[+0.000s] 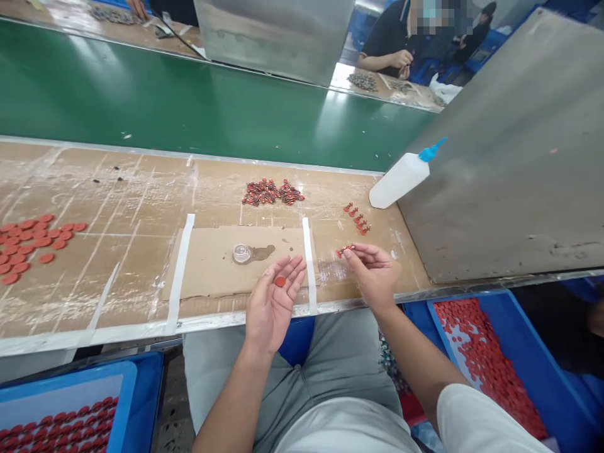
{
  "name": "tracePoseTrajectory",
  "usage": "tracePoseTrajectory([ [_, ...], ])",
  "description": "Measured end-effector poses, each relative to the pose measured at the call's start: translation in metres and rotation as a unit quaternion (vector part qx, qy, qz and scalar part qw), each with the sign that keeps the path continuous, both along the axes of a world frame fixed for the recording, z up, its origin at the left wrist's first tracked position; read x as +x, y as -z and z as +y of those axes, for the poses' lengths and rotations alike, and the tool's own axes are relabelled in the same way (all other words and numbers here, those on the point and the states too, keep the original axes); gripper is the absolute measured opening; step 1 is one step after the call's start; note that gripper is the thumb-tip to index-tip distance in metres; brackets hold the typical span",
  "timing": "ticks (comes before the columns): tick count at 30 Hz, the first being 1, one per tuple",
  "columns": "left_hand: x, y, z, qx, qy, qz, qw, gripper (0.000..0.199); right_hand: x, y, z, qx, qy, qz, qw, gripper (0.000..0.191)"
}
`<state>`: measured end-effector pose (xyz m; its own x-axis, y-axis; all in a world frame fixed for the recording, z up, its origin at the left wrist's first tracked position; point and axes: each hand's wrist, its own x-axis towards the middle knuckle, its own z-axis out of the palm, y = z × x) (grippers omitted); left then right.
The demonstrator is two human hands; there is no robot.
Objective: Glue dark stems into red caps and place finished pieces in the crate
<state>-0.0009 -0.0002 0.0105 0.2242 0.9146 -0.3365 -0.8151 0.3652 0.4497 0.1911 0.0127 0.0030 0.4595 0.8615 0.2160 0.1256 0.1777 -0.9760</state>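
Observation:
My left hand (271, 308) is palm up over the front of the cardboard sheet, fingers stretched out. It holds a small red disc (280, 281) lying at the base of the fingers, near the thumb. To the right, my right hand (377, 277) pinches a small red figurine (345, 251) between thumb and fingertips, close above the table; the fingers partly hide it. Just beyond stands a short row of similar red figurines (357, 218). A small clear round cup (242, 253) sits on the cardboard sheet (212, 277), beside a wet brown stain.
A pile of red and dark pieces (271, 192) lies behind the cardboard. Red discs (28, 242) are spread at left. A white bottle with blue nozzle (401, 179) leans against a metal panel (509, 163). Blue trays (127, 390) flank my legs. Co-workers (391, 44) sit across the green belt (189, 107).

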Motion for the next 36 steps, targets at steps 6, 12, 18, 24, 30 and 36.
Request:
tracePoseTrajectory([
  [6, 0.005, 0.0, -0.003, -0.006, 0.05, -0.022, 0.998, 0.03, 0.08, 0.014, 0.009, -0.061, 0.117, -0.195, 0.972, 0.038],
  [12, 0.009, 0.002, -0.005, -0.011, 0.063, -0.026, 0.998, 0.029, 0.1, 0.03, 0.016, -0.096, 0.12, -0.307, 0.939, 0.037],
  [18, 0.009, 0.003, -0.005, -0.021, 0.064, -0.039, 0.997, 0.029, 0.101, 0.037, 0.022, -0.106, 0.132, -0.372, 0.913, 0.036],
  [24, 0.009, 0.005, -0.003, -0.026, 0.064, -0.045, 0.997, 0.028, 0.101, 0.035, 0.024, -0.111, 0.135, -0.382, 0.908, 0.034],
  [30, 0.009, 0.004, -0.003, -0.021, 0.067, -0.06, 0.996, 0.031, 0.1, 0.032, 0.024, -0.107, 0.143, -0.417, 0.891, 0.035],
  [36, 0.007, -0.003, -0.003, -0.017, 0.056, -0.09, 0.994, 0.039, 0.069, 0.005, -0.003, -0.008, 0.21, -0.505, 0.837, 0.031],
])
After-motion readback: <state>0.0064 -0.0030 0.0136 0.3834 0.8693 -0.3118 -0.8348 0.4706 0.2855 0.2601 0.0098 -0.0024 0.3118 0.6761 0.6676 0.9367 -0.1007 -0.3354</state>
